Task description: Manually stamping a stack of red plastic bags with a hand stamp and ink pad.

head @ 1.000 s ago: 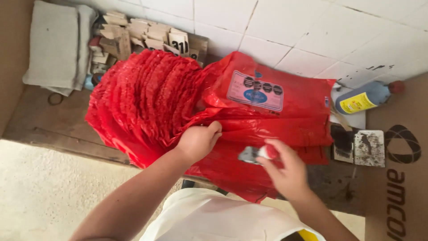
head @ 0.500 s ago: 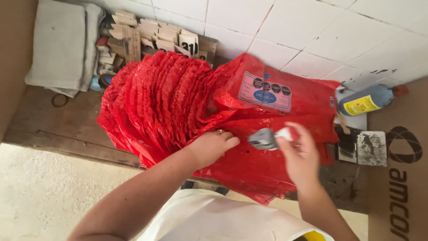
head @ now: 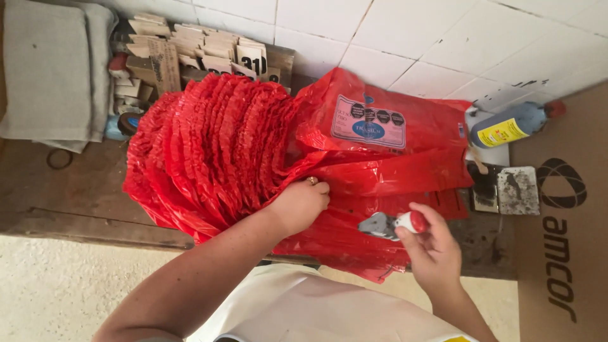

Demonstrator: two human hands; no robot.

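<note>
White wall tiles [head: 405, 38] back a worn wooden desk [head: 76, 190]; we take the stack of red plastic bags [head: 392, 177] lying on it as our landmark.

Item: stack of red plastic bags, flat, filling the middle of the desk, top bag bearing a pale printed label [head: 370, 121].
Item: fan of turned-back bags [head: 209, 145], left half of the stack, their crimped edges standing up in a ruffle.
Item: our left hand [head: 303, 204], at the fold where fan meets flat stack, fingers curled and pressing down on the red plastic; a ring shows on one finger.
Item: our right hand [head: 437, 250], over the near edge of the stack, closed on a small grey tool with a red end [head: 391, 223]; what kind of tool, we cannot tell.
Item: folded grey cloth [head: 47, 69], far left of the stack.
Item: cardboard tags [head: 190, 50], behind the stack against the tiles.
Item: blue bottle with yellow label [head: 510, 125], lying right of the stack, above a dark stained pad [head: 506, 190].
Item: brown carton [head: 563, 221], far right.

Step in hand, as we judge it: working through the bags one by one, the left hand keeping the place. Next move calls for bringing the tool to the exposed bag while the fan is held back.
</note>
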